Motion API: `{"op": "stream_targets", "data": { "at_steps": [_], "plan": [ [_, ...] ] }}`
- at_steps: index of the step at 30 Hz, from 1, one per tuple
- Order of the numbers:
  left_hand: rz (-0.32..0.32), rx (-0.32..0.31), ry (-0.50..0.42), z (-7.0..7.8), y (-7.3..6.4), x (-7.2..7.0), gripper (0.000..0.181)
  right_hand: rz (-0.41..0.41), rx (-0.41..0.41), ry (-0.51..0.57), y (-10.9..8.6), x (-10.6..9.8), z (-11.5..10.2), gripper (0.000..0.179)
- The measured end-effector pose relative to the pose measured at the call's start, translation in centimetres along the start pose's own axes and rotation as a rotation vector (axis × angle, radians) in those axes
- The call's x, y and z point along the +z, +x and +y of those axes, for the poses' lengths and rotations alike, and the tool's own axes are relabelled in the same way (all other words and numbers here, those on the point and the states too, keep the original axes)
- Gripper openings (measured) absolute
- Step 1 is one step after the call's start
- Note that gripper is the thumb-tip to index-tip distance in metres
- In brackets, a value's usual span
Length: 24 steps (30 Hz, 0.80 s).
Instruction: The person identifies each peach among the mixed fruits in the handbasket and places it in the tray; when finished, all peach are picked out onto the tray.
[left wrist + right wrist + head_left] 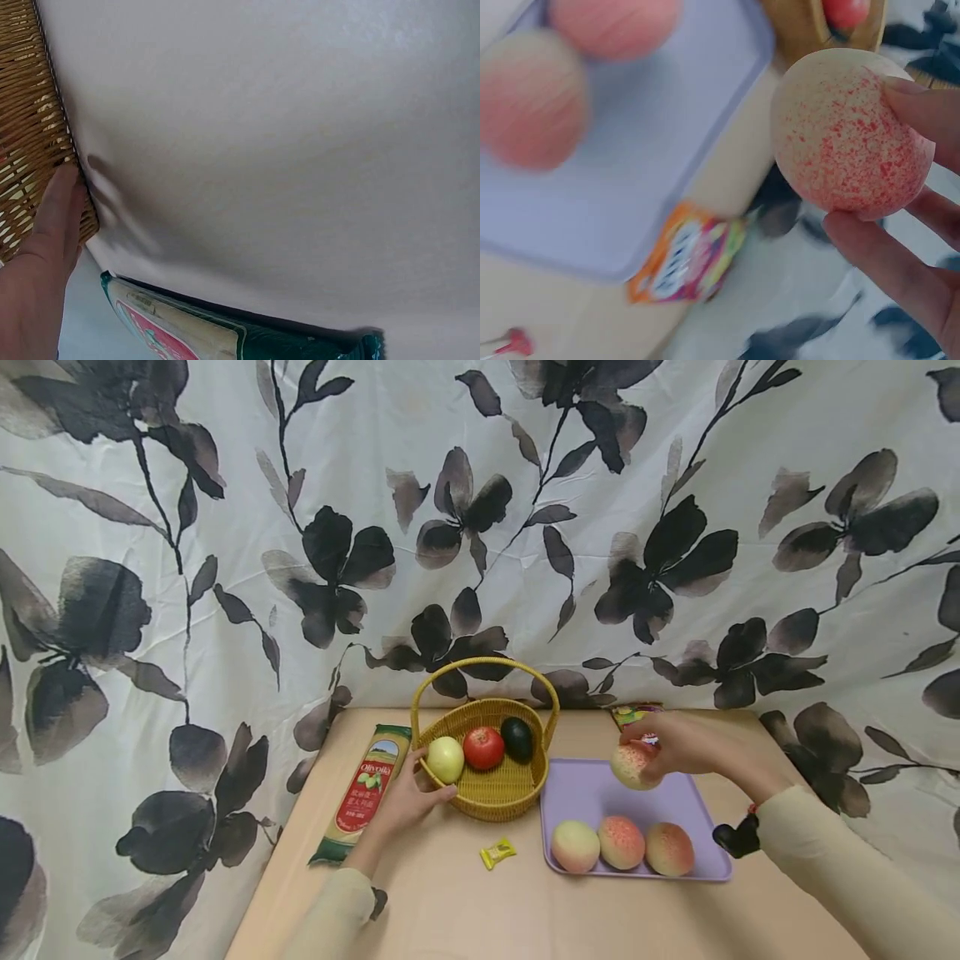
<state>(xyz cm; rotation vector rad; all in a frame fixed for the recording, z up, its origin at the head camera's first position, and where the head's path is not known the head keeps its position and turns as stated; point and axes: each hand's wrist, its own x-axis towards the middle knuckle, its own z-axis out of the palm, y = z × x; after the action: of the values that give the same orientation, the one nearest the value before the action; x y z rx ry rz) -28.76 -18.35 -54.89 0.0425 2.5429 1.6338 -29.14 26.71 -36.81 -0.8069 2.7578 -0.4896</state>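
Observation:
My right hand pinches a peach speckled pink and cream, with thumb and fingertips round it, above the far part of a lilac tray. Three more peaches sit in a row along the tray's near side. To the left, my left hand holds the near left rim of a yellow wicker basket, its fingers against the woven outside. Inside the basket are a pale green round fruit, a red fruit and a dark avocado.
A green-ended Olivoilà pasta pack lies left of the basket. A yellow wrapped candy is in front of it. Behind the tray lies a colourful snack bag. A floral curtain hangs at the table's back edge.

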Motion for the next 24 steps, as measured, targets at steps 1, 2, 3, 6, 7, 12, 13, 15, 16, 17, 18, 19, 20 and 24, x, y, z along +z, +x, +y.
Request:
{"op": "stream_targets", "data": {
  "at_steps": [1,2,3,6,7,12,13,15,16,17,18,19,20,24],
  "plan": [
    [-0.001,-0.002,-0.001,0.0,0.0,-0.1,0.102,-0.010,0.030,0.003,-0.7,0.0,0.7,0.052],
    [-0.005,-0.004,-0.006,0.1,0.0,-0.1,0.103,-0.015,0.053,0.005,-1.3,0.1,1.4,0.052],
    [-0.006,-0.007,-0.011,0.0,0.0,-0.2,0.104,-0.017,0.071,0.007,-2.0,0.2,2.1,0.052],
    [-0.006,-0.014,-0.006,0.0,0.1,-0.2,0.103,-0.022,0.136,0.010,-3.8,0.9,4.2,0.051],
    [-0.008,-0.016,-0.004,0.0,0.1,-0.2,0.103,-0.025,0.159,0.006,-4.3,1.1,4.9,0.051],
    [-0.004,-0.020,0.016,0.1,0.1,0.0,0.100,-0.074,0.266,0.046,-6.2,2.4,7.5,0.049],
    [-0.003,-0.022,0.016,0.1,0.0,0.0,0.100,-0.091,0.292,0.073,-6.4,2.7,7.8,0.050],
    [-0.001,-0.023,0.015,0.1,0.0,0.0,0.102,-0.121,0.330,0.123,-6.8,3.5,8.3,0.048],
    [-0.003,-0.023,0.008,0.1,0.0,0.0,0.102,-0.134,0.349,0.147,-7.0,4.0,8.5,0.048],
    [-0.005,-0.024,0.003,0.2,0.0,0.1,0.104,-0.145,0.359,0.162,-7.1,4.4,8.7,0.046],
    [-0.007,-0.022,-0.001,0.2,0.0,0.1,0.104,-0.155,0.370,0.177,-7.2,4.8,8.9,0.045],
    [-0.007,-0.019,-0.002,0.2,0.0,0.1,0.105,-0.164,0.374,0.181,-7.3,5.2,9.0,0.044],
    [-0.009,-0.018,-0.003,0.2,0.0,0.1,0.105,-0.168,0.379,0.189,-7.4,5.5,9.1,0.043],
    [-0.007,-0.015,0.000,0.3,0.0,0.1,0.106,-0.172,0.407,0.220,-7.5,6.7,9.4,0.041]
  ]
}}
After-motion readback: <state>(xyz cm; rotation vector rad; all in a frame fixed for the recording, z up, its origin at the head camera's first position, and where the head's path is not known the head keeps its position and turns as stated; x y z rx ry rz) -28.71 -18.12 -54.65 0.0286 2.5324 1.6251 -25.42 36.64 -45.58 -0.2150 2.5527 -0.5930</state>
